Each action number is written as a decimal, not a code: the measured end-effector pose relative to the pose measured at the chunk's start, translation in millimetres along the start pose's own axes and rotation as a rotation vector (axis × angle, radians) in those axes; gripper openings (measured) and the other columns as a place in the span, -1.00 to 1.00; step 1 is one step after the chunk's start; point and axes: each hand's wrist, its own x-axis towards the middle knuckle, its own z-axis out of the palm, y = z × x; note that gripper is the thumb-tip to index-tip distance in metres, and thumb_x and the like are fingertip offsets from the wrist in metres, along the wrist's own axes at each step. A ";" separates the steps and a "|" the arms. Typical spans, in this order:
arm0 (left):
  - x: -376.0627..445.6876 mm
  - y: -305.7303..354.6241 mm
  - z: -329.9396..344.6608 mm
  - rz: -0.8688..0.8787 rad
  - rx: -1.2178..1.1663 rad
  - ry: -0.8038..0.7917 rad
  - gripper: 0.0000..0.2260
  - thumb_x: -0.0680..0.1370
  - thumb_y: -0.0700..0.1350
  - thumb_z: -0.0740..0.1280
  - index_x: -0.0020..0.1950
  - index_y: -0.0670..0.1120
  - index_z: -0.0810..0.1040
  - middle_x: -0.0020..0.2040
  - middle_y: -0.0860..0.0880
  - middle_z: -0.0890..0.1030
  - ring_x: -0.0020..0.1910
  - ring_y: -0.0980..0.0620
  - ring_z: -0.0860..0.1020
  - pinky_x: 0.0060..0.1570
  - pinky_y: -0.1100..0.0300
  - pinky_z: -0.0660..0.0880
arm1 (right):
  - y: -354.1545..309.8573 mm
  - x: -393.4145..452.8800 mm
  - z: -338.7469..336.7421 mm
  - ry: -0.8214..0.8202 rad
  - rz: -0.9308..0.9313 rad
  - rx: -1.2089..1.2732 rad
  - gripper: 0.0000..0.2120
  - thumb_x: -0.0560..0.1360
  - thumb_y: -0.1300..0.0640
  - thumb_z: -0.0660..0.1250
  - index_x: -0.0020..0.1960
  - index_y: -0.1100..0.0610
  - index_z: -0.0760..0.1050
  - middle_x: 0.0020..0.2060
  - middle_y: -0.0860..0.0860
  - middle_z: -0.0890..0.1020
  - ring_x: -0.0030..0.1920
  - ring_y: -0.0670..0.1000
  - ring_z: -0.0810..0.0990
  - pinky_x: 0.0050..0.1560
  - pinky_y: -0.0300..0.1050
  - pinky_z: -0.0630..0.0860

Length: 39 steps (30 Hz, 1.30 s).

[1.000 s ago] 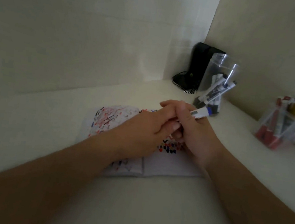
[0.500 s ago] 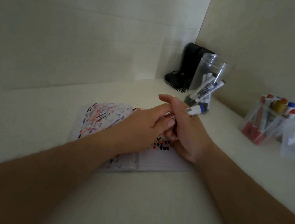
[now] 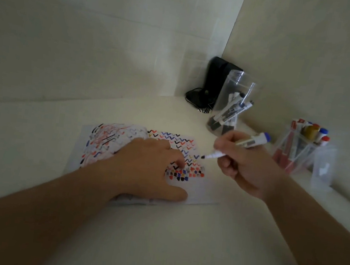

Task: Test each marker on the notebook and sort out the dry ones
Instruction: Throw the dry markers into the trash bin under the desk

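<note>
The notebook (image 3: 195, 192), lying mid-table, is pressed flat by the left hand (image 3: 149, 169), fingers spread. An uncapped marker (image 3: 229, 149) is gripped by the right hand (image 3: 247, 165), tip just above the page's right edge.

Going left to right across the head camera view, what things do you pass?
Notebook → left hand → black box → round jar → right hand holding marker → marker tub

The notebook (image 3: 195, 192) is showing white pages covered in red, blue and black ticks and scribbles. The marker (image 3: 250, 142) is showing a white barrel, blue end and dark tip.
</note>
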 end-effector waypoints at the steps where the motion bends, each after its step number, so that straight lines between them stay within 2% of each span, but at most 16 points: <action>1: 1.3 0.6 1.1 -0.006 0.004 -0.005 -0.36 0.30 0.59 0.20 0.30 0.34 0.42 -0.04 0.23 0.36 0.03 0.15 0.41 0.18 0.06 0.41 | 10.0 -3.3 3.7 0.024 -0.018 0.004 -0.77 0.46 0.21 0.52 -0.28 0.12 0.51 -0.48 0.08 0.44 -0.50 -0.01 0.30 -0.52 -0.22 0.20; 4: 2.8 1.3 1.9 -0.015 0.009 -0.003 -0.35 0.30 0.60 0.22 0.30 0.35 0.44 -0.05 0.23 0.37 0.01 0.15 0.41 0.15 0.08 0.41 | 29.9 -6.8 14.5 0.117 -0.096 -0.023 -0.78 0.38 0.25 0.50 -0.28 0.12 0.45 -0.48 0.08 0.44 -0.49 0.01 0.31 -0.51 -0.20 0.25; 7: 3.6 2.9 1.3 -0.021 0.003 -0.003 -0.36 0.30 0.60 0.24 0.30 0.35 0.46 -0.03 0.21 0.43 -0.01 0.15 0.43 0.11 0.10 0.42 | 32.7 -4.8 19.4 0.177 -0.142 -0.198 -0.76 0.40 0.30 0.48 -0.30 0.18 0.44 -0.45 0.12 0.48 -0.44 0.02 0.40 -0.41 -0.13 0.35; 11: 4.0 3.6 1.4 -0.020 0.008 -0.001 -0.33 0.28 0.62 0.21 0.32 0.39 0.43 -0.04 0.20 0.43 0.00 0.13 0.45 0.08 0.11 0.41 | 35.6 -4.7 22.0 0.260 -0.088 -0.279 -0.73 0.42 0.27 0.51 -0.30 0.24 0.42 -0.36 0.32 0.58 -0.40 0.04 0.49 -0.30 0.00 0.45; 15: 5.3 5.0 0.5 -0.031 0.031 -0.021 -0.31 0.29 0.63 0.21 0.39 0.46 0.36 -0.07 0.17 0.41 -0.03 0.12 0.43 0.04 0.11 0.40 | 35.0 -1.2 23.0 0.244 -0.045 -0.304 -0.76 0.40 0.26 0.51 -0.30 0.19 0.45 -0.31 0.33 0.63 -0.40 0.05 0.51 -0.29 0.01 0.46; 18: 5.9 5.2 0.4 -0.038 0.037 -0.031 -0.27 0.25 0.65 0.16 0.40 0.47 0.35 -0.08 0.18 0.41 -0.04 0.11 0.42 0.02 0.11 0.39 | 35.0 -0.3 22.6 0.225 -0.031 -0.314 -0.72 0.35 0.24 0.54 -0.32 0.20 0.43 -0.40 0.19 0.59 -0.40 0.04 0.51 -0.31 -0.01 0.46; 21: 7.2 4.3 2.1 -0.043 0.039 -0.035 -0.24 0.23 0.66 0.12 0.40 0.47 0.34 -0.09 0.20 0.38 -0.05 0.12 0.39 0.00 0.11 0.34 | 35.1 -0.3 23.1 0.214 -0.022 -0.355 -0.68 0.31 0.21 0.57 -0.33 0.21 0.41 -0.42 0.12 0.56 -0.38 0.05 0.49 -0.31 0.01 0.45; 25: 7.5 3.2 3.7 -0.033 0.037 -0.038 -0.25 0.24 0.67 0.11 0.40 0.48 0.33 -0.11 0.22 0.35 -0.05 0.13 0.38 0.00 0.11 0.31 | 34.1 -1.1 25.1 0.235 -0.037 -0.411 -0.68 0.32 0.22 0.55 -0.36 0.12 0.38 -0.47 0.00 0.48 -0.42 -0.02 0.41 -0.39 -0.12 0.37; 30: 5.9 3.7 3.0 -0.037 0.027 -0.040 -0.25 0.23 0.66 0.11 0.39 0.47 0.34 -0.14 0.24 0.31 -0.04 0.12 0.35 0.00 0.11 0.28 | 33.8 -2.7 24.4 0.222 -0.037 -0.372 -0.71 0.34 0.23 0.53 -0.36 0.10 0.41 -0.44 0.06 0.50 -0.38 0.01 0.45 -0.33 -0.03 0.39; 34: 5.6 4.2 1.4 -0.041 0.015 -0.058 -0.23 0.21 0.67 0.08 0.38 0.47 0.35 -0.13 0.23 0.31 -0.04 0.13 0.34 0.01 0.10 0.28 | 33.2 -2.2 26.6 0.226 -0.032 -0.399 -0.66 0.30 0.22 0.52 -0.39 0.06 0.35 -0.47 -0.01 0.46 -0.42 -0.04 0.41 -0.37 -0.11 0.36; 37: 5.9 4.1 0.9 -0.036 0.024 -0.070 -0.22 0.20 0.67 0.07 0.39 0.46 0.34 -0.14 0.24 0.30 -0.04 0.13 0.35 0.00 0.10 0.28 | 32.8 -2.4 25.5 0.226 -0.032 -0.359 -0.65 0.19 0.06 0.53 -0.36 0.15 0.36 -0.42 0.19 0.51 -0.37 0.02 0.46 -0.30 0.01 0.42; 39: 5.8 4.3 0.4 -0.034 0.026 -0.070 -0.22 0.21 0.67 0.07 0.39 0.46 0.35 -0.14 0.24 0.29 -0.04 0.13 0.35 0.00 0.10 0.28 | 33.5 -2.4 25.3 0.216 -0.033 -0.363 -0.64 0.22 0.08 0.55 -0.33 0.19 0.37 -0.39 0.23 0.54 -0.37 0.03 0.48 -0.28 0.03 0.44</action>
